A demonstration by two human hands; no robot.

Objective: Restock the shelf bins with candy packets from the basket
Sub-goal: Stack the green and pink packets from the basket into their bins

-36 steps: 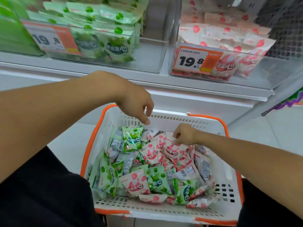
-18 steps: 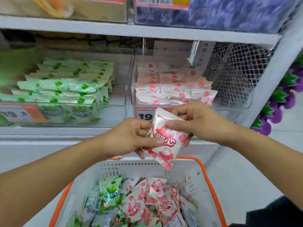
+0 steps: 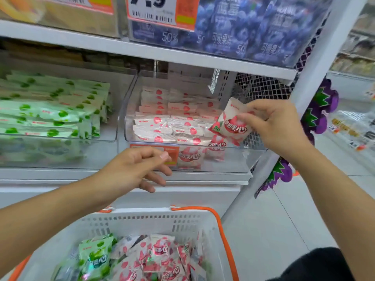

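My right hand [image 3: 278, 126] pinches a pink-and-white candy packet [image 3: 231, 124] at the right end of the clear bin [image 3: 233, 161] that holds rows of matching pink packets [image 3: 172, 120]. My left hand [image 3: 138, 169] hovers empty in front of that bin's orange price tag, its fingers loosely spread. A second clear bin [image 3: 113, 110] to the left holds green packets [image 3: 52, 110]. Below, the white basket with orange rim [image 3: 221, 230] holds mixed pink packets [image 3: 160, 256] and green packets [image 3: 95, 256].
An upper shelf [image 3: 142, 51] carries blue jelly pouches [image 3: 243, 27] and price labels. A white upright post [image 3: 322, 57] and wire mesh [image 3: 261, 88] close the bin's right side. Purple grape decorations [image 3: 320, 110] hang on the post. Floor tiles lie to the right.
Both hands rose from the basket with a pink packet. My left hand has since let go and dropped lower, while my right hand carried the packet right, up to the pink bin.
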